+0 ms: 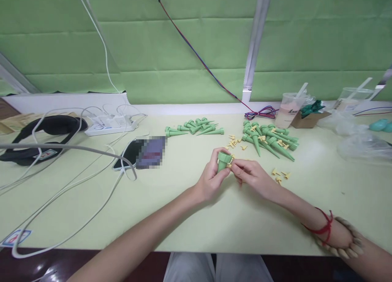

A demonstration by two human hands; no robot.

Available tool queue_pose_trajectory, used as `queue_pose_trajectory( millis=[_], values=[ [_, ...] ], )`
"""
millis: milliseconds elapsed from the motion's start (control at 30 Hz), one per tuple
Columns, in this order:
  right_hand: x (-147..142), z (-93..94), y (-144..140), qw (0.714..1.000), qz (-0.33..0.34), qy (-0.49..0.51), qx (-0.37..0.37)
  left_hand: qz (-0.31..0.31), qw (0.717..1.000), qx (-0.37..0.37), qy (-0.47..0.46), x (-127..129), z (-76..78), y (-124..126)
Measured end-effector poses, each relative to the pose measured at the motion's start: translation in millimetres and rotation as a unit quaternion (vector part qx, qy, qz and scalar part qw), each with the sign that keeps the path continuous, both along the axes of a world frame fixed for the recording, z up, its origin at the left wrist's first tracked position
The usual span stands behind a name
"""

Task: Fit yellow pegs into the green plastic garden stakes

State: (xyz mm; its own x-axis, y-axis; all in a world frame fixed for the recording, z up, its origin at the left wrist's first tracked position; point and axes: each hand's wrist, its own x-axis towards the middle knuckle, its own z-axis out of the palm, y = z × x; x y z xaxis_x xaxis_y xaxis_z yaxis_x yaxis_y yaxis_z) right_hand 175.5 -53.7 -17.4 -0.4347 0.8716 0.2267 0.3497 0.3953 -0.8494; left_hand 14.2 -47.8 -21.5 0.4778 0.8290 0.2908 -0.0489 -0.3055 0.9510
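A green cone-shaped spike (223,161) is gripped in the left hand (211,177), its wide end up, above the pale green table (183,208). A small yellow piece (229,164) is pinched in the fingers of the right hand (252,175) and is pressed against the side of the spike, just beside the left thumb. 2 heaps of green spikes are seen beyond the hands, 1 bare (192,128) and 1 mixed with yellow pieces (269,138), while loose yellow pieces (280,175) lie just right of the right hand.

Spike piles (269,139) behind hands (232,171), phone (141,153) left.
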Motion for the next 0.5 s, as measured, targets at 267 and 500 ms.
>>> queue_pose_trajectory(
  millis=[267,500],
  values=[
    [-3,-1.0,0,0.963,0.094,0.134,-0.215,0.007,0.999,0.037,0.009,0,-0.7,1],
    [8,-2.0,5,0.939,-0.065,-0.217,0.26,-0.009,0.981,-0.156,-0.119,9,1.0,5]
  ],
)
